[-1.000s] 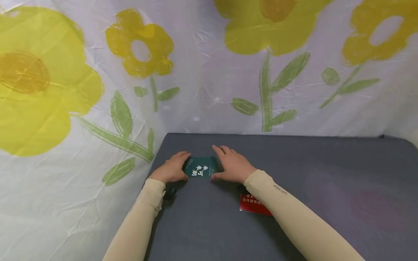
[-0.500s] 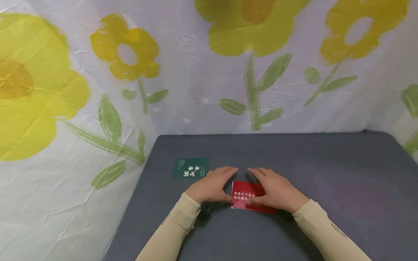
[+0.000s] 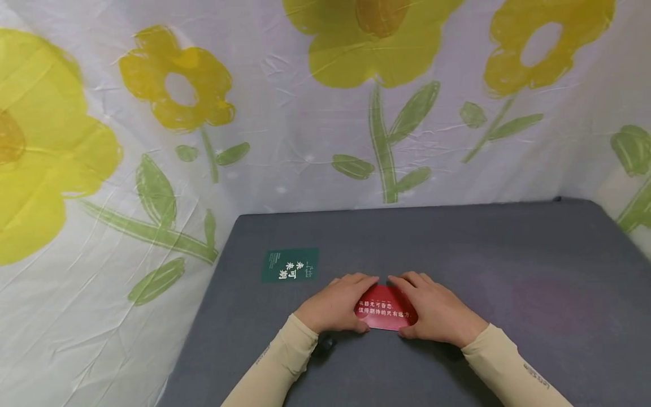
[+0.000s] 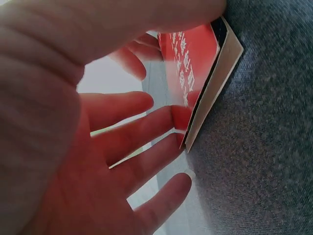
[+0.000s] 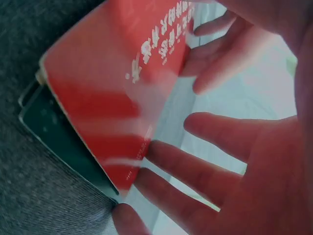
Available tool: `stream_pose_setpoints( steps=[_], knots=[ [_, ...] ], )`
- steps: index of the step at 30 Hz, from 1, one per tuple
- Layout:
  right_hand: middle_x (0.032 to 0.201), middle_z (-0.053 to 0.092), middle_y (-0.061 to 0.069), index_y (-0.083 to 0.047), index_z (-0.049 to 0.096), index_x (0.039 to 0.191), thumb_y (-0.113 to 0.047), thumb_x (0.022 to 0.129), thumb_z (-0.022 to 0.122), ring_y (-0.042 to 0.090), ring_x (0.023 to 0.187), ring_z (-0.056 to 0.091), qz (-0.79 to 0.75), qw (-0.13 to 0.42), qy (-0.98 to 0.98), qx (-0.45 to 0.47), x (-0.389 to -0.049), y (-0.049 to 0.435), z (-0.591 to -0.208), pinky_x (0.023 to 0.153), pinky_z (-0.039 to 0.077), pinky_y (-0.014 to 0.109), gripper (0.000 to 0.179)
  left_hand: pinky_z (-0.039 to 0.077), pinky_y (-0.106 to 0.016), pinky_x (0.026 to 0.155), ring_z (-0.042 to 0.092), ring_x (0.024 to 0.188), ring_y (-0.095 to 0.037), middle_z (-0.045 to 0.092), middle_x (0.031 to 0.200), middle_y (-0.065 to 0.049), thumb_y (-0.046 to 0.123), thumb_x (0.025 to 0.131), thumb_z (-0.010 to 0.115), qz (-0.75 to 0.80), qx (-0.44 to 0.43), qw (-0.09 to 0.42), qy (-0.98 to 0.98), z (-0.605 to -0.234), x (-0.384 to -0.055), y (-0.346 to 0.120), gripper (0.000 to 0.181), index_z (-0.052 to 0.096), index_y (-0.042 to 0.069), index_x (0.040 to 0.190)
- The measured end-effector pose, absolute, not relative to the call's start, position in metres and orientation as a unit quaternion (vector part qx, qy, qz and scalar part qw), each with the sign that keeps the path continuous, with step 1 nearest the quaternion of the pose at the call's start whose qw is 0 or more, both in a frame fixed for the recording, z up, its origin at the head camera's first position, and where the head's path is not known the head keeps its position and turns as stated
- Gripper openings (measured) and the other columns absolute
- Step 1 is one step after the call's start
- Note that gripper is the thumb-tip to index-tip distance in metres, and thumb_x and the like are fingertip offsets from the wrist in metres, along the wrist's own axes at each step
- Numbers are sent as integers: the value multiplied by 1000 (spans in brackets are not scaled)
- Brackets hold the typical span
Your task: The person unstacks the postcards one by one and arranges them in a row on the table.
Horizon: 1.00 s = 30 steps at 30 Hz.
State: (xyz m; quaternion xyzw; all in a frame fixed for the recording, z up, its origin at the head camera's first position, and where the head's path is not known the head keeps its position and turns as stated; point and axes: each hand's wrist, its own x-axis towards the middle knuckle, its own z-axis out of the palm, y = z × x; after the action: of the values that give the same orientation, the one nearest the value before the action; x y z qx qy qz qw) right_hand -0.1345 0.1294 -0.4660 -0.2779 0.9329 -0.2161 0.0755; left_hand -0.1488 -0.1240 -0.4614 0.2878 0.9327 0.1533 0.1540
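Note:
A red card [image 3: 383, 311] with white printed characters lies between my two hands. My left hand [image 3: 335, 305] grips its left end, thumb on the near edge and fingers at the far edge. On the right end, my right hand [image 3: 439, 312] holds it the same way. Beneath the red card are further cards: a pale edge [image 4: 215, 88] shows in the left wrist view, and a dark green card [image 5: 58, 132] sticks out in the right wrist view. The stack sits slightly fanned, at or close to the table surface.
A separate green card [image 3: 290, 264] with white characters lies flat on the grey table [image 3: 458, 243], to the far left of the hands. Behind the table hangs a white cloth [image 3: 285, 113] with printed yellow flowers.
Both hands have left the green card, moved right and nearer to the red card, and now grip its two ends. The red card has turned slightly straighter.

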Motion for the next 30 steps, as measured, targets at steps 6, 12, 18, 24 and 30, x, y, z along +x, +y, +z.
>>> stream_pose_setpoints(
  steps=[6, 12, 18, 24, 30],
  knots=[
    [132, 61, 2, -9, 57, 153, -30, 71, 98, 22, 120, 57, -209, 70, 931, -291, -136, 130, -466, 92, 60, 47, 94, 46, -40, 118, 55, 137, -19, 57, 152, 1, 33, 80, 91, 140, 295, 137, 935, -460, -146, -124, 94, 49, 16, 163],
    [127, 60, -2, -11, 60, 151, -30, 69, 100, 18, 116, 55, -211, 88, 930, -286, -134, 131, -465, 84, 61, 38, 93, 50, -37, 112, 55, 127, -16, 59, 142, 2, 33, 77, 93, 132, 305, 136, 933, -460, -144, -123, 95, 52, 16, 160],
    [128, 59, -2, -11, 60, 150, -28, 67, 100, 18, 117, 54, -216, 95, 927, -291, -133, 132, -464, 84, 61, 37, 94, 50, -34, 109, 53, 125, -15, 58, 138, 3, 33, 76, 94, 131, 307, 138, 933, -460, -142, -122, 96, 52, 16, 160],
    [130, 60, -1, -9, 59, 152, -27, 66, 100, 19, 118, 55, -229, 95, 923, -295, -131, 133, -463, 85, 62, 38, 96, 52, -31, 102, 50, 123, -13, 56, 137, 4, 37, 76, 94, 144, 309, 158, 927, -460, -142, -126, 98, 51, 19, 162],
    [131, 60, 0, -9, 59, 151, -30, 67, 100, 18, 118, 54, -227, 100, 923, -296, -132, 134, -463, 87, 62, 39, 96, 53, -31, 103, 50, 127, -13, 56, 142, 4, 39, 79, 93, 169, 300, 181, 921, -457, -145, -128, 96, 50, 18, 162]
  ],
)
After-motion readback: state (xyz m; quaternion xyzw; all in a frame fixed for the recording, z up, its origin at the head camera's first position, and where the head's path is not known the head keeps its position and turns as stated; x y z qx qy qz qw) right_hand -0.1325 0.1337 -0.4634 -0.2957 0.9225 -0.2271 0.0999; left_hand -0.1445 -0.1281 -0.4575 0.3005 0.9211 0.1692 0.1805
